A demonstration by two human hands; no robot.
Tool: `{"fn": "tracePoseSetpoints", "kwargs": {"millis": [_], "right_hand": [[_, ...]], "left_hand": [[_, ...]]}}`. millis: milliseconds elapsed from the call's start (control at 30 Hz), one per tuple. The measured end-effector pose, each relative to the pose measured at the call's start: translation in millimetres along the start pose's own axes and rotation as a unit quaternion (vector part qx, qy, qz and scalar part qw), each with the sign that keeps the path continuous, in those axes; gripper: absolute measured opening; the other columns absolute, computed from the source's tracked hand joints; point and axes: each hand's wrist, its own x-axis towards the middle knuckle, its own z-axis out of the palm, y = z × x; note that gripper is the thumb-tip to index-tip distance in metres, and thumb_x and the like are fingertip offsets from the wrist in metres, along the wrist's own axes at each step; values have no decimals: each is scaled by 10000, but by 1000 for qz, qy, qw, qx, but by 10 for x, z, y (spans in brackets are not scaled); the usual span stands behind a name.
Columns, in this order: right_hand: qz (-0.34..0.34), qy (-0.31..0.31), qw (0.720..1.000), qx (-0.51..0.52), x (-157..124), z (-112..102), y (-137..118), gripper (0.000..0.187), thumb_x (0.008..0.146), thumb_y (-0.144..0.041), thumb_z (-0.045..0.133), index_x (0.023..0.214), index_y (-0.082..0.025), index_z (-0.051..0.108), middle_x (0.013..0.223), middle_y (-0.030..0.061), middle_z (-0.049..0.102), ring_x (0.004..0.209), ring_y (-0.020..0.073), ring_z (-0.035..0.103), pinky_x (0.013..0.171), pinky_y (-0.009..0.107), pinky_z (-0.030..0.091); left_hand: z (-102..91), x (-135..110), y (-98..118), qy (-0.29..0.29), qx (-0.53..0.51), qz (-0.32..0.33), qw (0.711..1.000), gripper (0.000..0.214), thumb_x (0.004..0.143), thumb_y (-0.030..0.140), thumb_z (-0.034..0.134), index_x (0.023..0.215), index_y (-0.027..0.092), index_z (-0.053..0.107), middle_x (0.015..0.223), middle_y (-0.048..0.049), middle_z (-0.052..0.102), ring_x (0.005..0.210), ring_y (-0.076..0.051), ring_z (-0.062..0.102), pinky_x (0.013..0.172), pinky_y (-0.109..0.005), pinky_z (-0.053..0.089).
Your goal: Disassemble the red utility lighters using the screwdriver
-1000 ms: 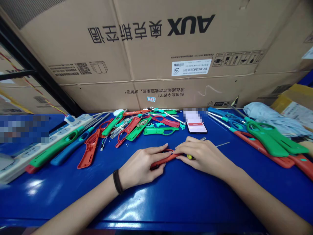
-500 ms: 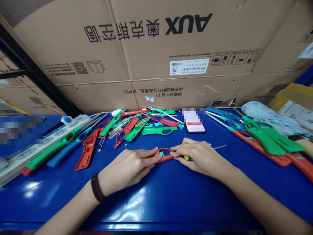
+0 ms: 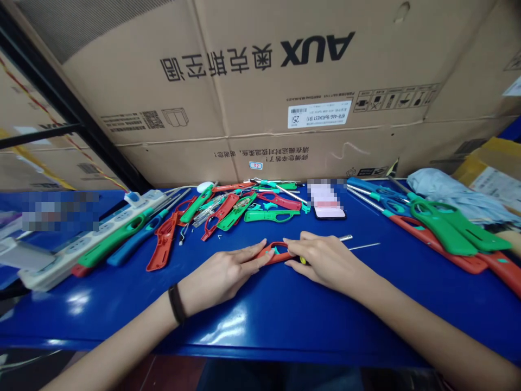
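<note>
A red long-barrelled lighter (image 3: 280, 257) lies low over the blue table in front of me, with a teal trigger (image 3: 277, 250) in its looped opening. My left hand (image 3: 230, 274) is closed on its left end, fingers laid over the body. On the loop's right side, my right hand (image 3: 325, 260) grips the lighter with its fingertips. Beyond that hand a short metal tube (image 3: 345, 238) sticks out. Under the right palm shows a yellow piece (image 3: 303, 260), and a thin metal rod (image 3: 366, 246) lies to the right; whether they belong together is hidden.
Several lighter shells and metal parts, such as a green shell (image 3: 272, 215), are piled at the back. A phone (image 3: 330, 210) lies right of them. Whole lighters (image 3: 443, 228) are stacked at right. A white power strip (image 3: 85, 239) runs along the left; a large carton (image 3: 260, 98) stands behind.
The camera view has shifted, showing more of the table's front edge. Both hands keep hold of the red lighter; the right hand's fingers have moved slightly, and more metal tube shows beyond it.
</note>
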Motion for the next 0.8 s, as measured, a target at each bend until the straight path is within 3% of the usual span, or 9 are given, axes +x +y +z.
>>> {"fn": "tracePoseSetpoints", "kwargs": {"millis": [167,300,533,800], "right_hand": [[2,19,998,-52,5,34,-18,189,878,-321,536,955,-160,599,771,40,612,647,155,591,484,232,337],[-32,66,994,-78,16,84,37,157,873,-306,538,892,-157,580,774,40,601,682,150,581,484,222,330],[-96,141,983,-73,46,197,144,285,941,-367,420,977,-168,621,766,56,617,747,158,559,533,228,367],[-109,197,974,-14,58,231,147,266,934,-315,443,913,-144,645,687,37,572,663,147,525,520,238,351]], "left_hand": [[100,-6,-72,23,120,52,991,466,921,122,385,1382,101,320,1383,-205,402,1267,-246,423,981,-357,452],[184,16,-144,85,149,68,983,411,933,143,361,1341,100,366,1327,-186,482,1169,-227,539,886,-333,520],[187,107,-144,136,19,-35,990,320,921,275,467,1205,155,552,1139,-87,659,944,-195,675,792,-277,553],[239,125,-178,169,-58,-34,983,309,906,280,483,1174,186,605,1138,-56,661,964,-198,668,819,-283,545]]}}
